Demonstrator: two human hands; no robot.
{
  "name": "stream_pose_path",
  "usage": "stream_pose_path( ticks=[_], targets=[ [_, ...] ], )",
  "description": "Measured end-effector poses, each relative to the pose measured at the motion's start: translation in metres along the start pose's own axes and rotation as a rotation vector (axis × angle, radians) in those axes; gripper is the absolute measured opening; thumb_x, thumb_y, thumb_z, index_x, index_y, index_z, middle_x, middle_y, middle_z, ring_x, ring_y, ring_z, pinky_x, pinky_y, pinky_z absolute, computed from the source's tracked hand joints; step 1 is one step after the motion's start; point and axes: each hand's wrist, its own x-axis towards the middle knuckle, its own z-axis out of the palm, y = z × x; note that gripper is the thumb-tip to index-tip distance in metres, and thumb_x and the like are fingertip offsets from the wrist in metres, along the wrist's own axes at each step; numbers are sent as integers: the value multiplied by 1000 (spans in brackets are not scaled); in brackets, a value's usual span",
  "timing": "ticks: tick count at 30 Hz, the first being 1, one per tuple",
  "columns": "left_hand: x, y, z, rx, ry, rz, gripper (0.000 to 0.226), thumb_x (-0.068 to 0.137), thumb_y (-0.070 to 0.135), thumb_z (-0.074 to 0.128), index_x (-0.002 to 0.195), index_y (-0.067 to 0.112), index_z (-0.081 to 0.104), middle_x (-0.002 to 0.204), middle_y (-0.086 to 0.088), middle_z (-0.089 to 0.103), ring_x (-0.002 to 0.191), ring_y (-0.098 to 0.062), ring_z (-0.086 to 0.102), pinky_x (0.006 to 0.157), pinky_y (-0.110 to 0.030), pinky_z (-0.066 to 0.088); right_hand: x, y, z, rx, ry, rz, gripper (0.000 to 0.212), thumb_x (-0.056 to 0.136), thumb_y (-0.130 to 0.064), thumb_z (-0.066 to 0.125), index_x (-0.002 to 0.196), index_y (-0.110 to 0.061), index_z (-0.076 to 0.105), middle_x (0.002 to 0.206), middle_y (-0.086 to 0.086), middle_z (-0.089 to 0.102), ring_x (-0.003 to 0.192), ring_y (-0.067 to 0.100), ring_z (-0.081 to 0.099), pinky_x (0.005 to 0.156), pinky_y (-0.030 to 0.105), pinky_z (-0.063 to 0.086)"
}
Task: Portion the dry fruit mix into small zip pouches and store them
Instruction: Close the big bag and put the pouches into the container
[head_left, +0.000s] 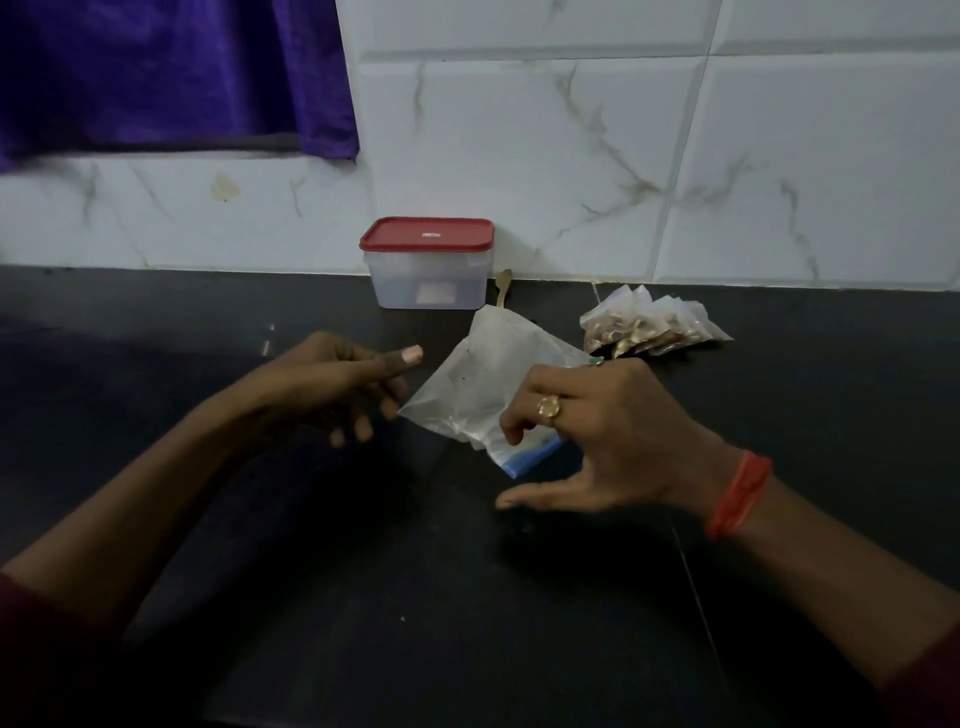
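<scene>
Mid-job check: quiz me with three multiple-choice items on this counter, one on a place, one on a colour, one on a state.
1. Where do the filled pouches lie relative to the container?
A. to its right
B. to its left
C. on top of it

2. What colour is the container's lid?
A. blue
B. red
C. green

3. How does the container stand?
A. lid off
B. tipped over
C. upright, lid on

Answers:
1 A, they lie on the counter past the container's right side.
2 B, the lid is plainly red.
3 C, the lid sits flat on the upright tub.
</scene>
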Motion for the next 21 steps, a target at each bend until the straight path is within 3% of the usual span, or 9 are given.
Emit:
stream_pose_path(
  ticks=[2,6,11,15,21],
  targets=[
    [-7,-1,8,19,-43,25,67,61,69,77,89,8,76,79,-9,76,55,-18,65,42,-26,48,-2,-3,3,-65,-35,-33,50,83,-71,62,99,-25,69,96,-7,65,74,11,64,60,35,52],
    [-8,-3,21,-9,-27,67,39,72,41,76,87,5,76,80,-10,76,58,-16,68,45,-25,51,-4,-3,3,-119,-94,-39,36,84,-59,67,97,-26,68,93,-6,64,74,12,63,57,37,52],
    [-1,-11,22,-120,41,59,37,68,33,81,86,1,76,74,-8,75,58,-13,67,48,-23,53,-9,-7,6,-213,-82,-66,14,86,-34,72,89,-21,70,78,-4,66,64,14,63,51,34,52],
    [11,-21,10,-232,141,-20,37,61,27,84,84,0,74,69,-6,72,57,-10,66,50,-23,56,-19,-7,3,-297,-2,-93,16,92,-28,65,84,-15,71,72,-1,63,60,16,61,48,33,50],
    [23,-30,6,-275,246,-53,32,65,20,84,87,-1,73,84,-13,74,67,-15,68,51,-22,58,-33,-17,0,-317,2,-102,19,96,-20,60,84,-11,73,71,0,63,58,16,59,46,34,49]
  ],
)
